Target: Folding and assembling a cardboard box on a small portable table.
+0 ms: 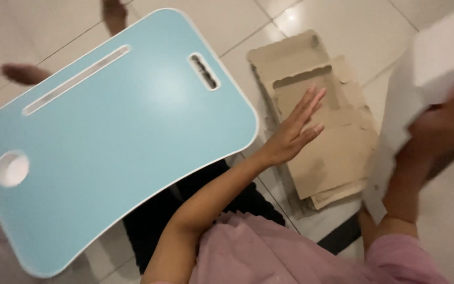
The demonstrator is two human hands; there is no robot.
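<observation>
Head view: a light blue lap desk (116, 137) with rounded corners, a long groove, a handle slot and a round cup recess, holding nothing, covers the left over the pale tiled floor (353, 21); right of it lies flattened brown cardboard (327, 158), matte, with notched edges; a smooth white panel (421, 79) stands blurred at far right; the right hand (447, 131) grips its edge, fingers curled; the left hand (292, 131) hovers over the cardboard, fingers straight and spread.
</observation>
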